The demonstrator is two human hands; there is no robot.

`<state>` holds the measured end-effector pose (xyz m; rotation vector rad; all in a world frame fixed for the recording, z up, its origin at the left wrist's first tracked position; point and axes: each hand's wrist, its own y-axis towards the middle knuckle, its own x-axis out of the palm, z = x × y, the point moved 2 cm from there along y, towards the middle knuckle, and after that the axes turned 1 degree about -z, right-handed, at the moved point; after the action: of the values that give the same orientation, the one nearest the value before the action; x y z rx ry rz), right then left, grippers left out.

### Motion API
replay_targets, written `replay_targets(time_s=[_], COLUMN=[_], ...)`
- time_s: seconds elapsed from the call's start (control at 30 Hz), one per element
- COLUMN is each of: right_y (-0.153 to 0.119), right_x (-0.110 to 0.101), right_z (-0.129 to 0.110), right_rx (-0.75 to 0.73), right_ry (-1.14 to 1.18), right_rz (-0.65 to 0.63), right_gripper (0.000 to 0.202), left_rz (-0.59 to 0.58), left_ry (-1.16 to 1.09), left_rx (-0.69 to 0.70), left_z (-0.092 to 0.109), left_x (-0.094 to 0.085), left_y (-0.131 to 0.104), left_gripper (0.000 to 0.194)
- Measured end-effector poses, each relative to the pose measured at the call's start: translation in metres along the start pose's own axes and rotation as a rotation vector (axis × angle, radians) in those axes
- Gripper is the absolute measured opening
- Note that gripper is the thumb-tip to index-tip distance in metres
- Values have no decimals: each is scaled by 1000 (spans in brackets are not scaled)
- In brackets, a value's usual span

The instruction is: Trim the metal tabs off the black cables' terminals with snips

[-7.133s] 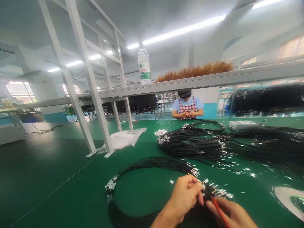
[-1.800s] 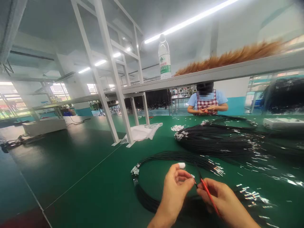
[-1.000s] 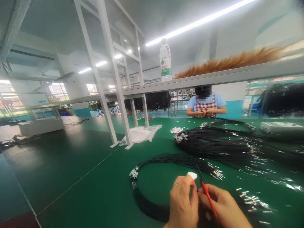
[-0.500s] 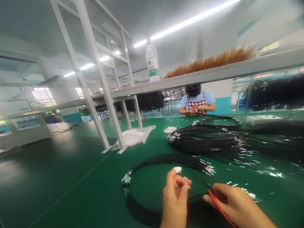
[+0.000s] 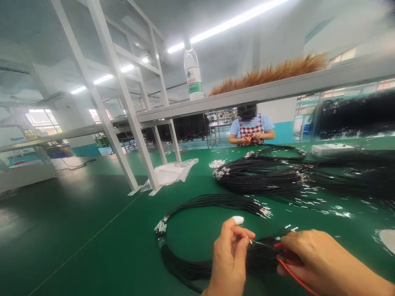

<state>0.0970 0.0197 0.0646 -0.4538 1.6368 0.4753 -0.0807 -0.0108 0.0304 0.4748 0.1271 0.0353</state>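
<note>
Left grip (image 5: 230, 253) pinches a thin brassy metal tip (image 5: 250, 241) beside the red-handled tool (image 5: 296, 274) right grip (image 5: 311, 248) clasps, toward the green worktop's (image 5: 92, 226) near edge

Smooth cables (image 5: 210, 201), shiny metal tips (image 5: 266, 212)

Left hand (image 5: 228, 257) wears a white, cap-like cover (image 5: 238, 220) on one fingertip; material unclear. Right hand (image 5: 310, 250) bare, forearm (image 5: 354, 267) uncovered to view's edge.
</note>
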Motion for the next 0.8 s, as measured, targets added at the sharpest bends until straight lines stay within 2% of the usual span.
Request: replay_targets(time_s=[0.1, 0.37, 0.53, 0.8], right_y=[-2, -4, -6, -2], right_x=[-4, -9, -11, -13], right_z=[-1, -2, -3, -4], right_rx=[4, -88, -135, -273], right_ry=[-13, -121, -152, -349], right_rz=[-12, 97, 110, 200], right_gripper=[15, 14, 12, 16], left_rz=[-5, -59, -67, -98], left_ry=[0, 20, 6, 14], left_rx=[22, 38, 25, 21], left_z=[4, 7, 9, 6], left_x=[1, 0, 0, 2], left_y=[-1, -3, -3, -5], left_gripper=[26, 22, 22, 20])
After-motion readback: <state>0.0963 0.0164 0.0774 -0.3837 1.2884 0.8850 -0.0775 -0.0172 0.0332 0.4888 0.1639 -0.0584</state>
